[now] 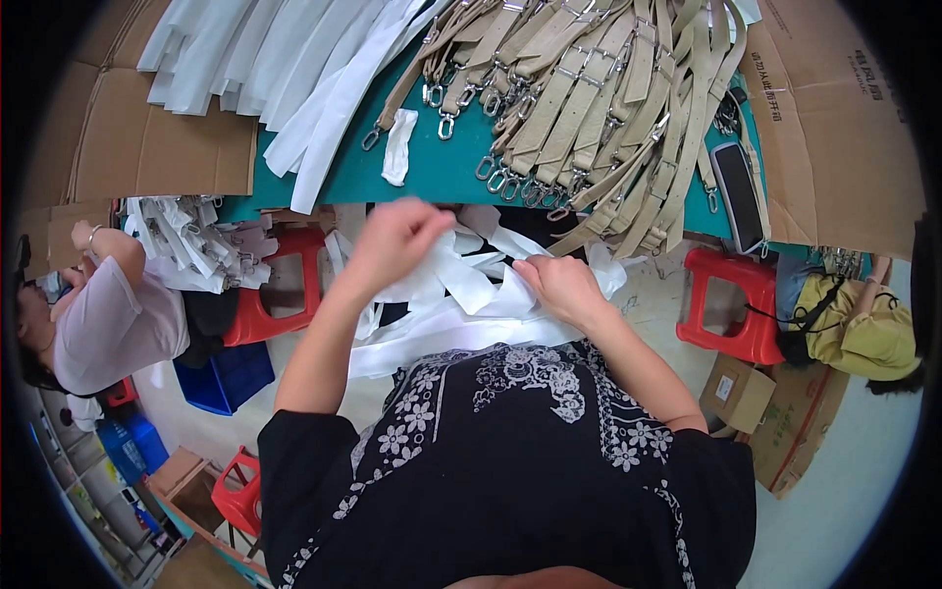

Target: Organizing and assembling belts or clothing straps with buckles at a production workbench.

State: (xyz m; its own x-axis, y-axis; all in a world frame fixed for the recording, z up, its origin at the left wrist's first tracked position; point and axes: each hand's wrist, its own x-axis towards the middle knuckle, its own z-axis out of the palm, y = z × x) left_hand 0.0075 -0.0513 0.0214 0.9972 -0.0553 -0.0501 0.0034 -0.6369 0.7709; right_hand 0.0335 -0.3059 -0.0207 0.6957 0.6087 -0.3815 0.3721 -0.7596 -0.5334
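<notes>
Over your lap, just below the green table [437,169], lie the loose white strips [471,287]. Your left hand [397,243] is bent above them, your right hand [564,291] at their right side (whether either is closed on a strip cannot be told). Separate one strip by its free end; draw it flat. Clear the table edge and overhanging tan straps [597,118]; open room lies rightward, short of the red stool [732,265].

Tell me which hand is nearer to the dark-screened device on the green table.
Right. The right hand, at the white strips, is left of the dark-screened device and nearer the body; the left hand is farther left.
</notes>
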